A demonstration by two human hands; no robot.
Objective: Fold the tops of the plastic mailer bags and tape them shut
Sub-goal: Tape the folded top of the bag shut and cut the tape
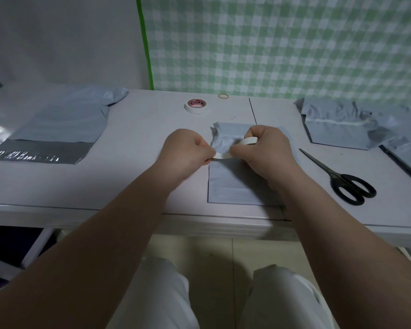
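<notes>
While both hands meet at frame centre:
Right hand (261, 146): gripping tape roll (248, 140).
Left hand (188, 149): pinching, apparently, the tape's free end.
Mailer bag (233, 186): flat on desk (138, 186) beneath.

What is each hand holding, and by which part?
Right hand grips the tape roll around its rim. Left hand pinches the pulled-out free end of the tape strip.
</notes>
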